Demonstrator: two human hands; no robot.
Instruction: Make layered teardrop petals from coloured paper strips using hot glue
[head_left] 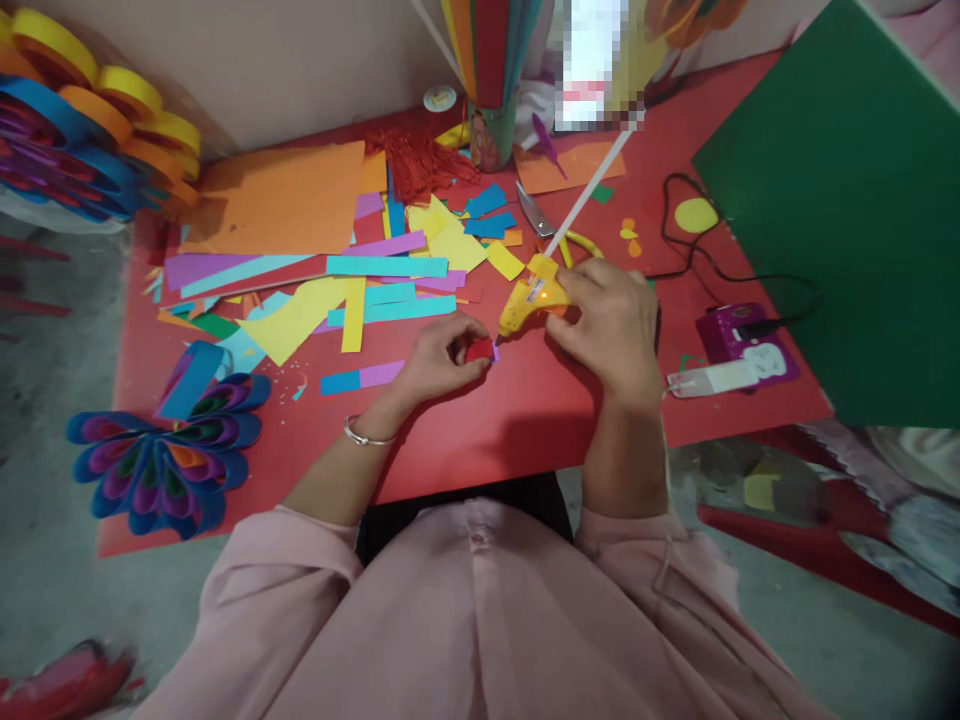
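Observation:
My right hand [611, 320] is wrapped round a yellow hot glue gun [525, 298], with a long white glue stick [592, 185] poking out of its back. The gun's nozzle points down to the left, at the end of a small red and purple paper strip [481, 350]. Pinched between the fingertips of my left hand [444, 358] is that strip; part of it is hidden by the fingers. Just left of this hand lies a blue and purple strip [360, 378] on the red table [465, 440].
Cut paper strips [390, 268] and an orange sheet [277, 200] cover the table's back left. A looped paper flower [169, 450] sits at the front left. Scissors [536, 212] lie behind the gun. A purple power box [739, 340] with a black cord and a green board [847, 220] are at right.

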